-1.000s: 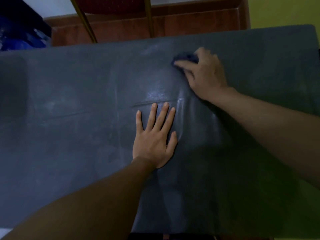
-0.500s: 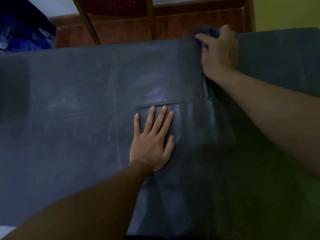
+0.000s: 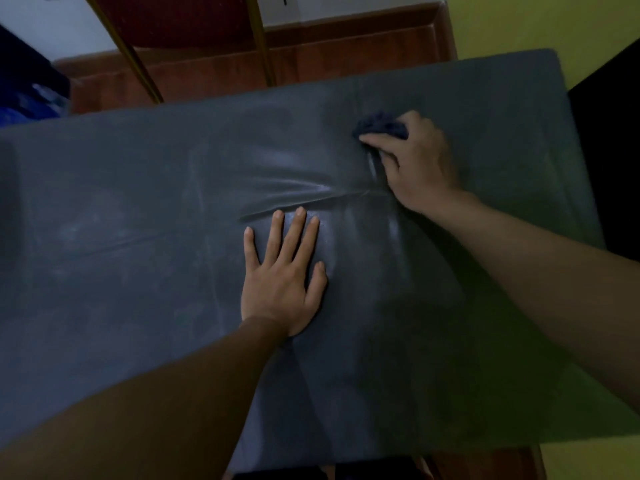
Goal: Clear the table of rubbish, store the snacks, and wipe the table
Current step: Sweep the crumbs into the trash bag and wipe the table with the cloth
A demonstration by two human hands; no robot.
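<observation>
Right hand (image 3: 412,164) curled tight round small dark blue crumpled cloth (image 3: 379,124), rubbing dark grey covered surface (image 3: 138,209). Left hand (image 3: 282,275) flat, fingers spread, holding nothing. No rubbish or snacks seen (wiping seems last job left).

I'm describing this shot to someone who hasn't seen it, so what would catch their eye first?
First, the left hand spread flat in the middle of the dark grey table cover. Next, the right hand farther back on the right, pressing a bunched dark blue cloth onto the cover. Between the hands the cover is bunched into shiny creases.
</observation>
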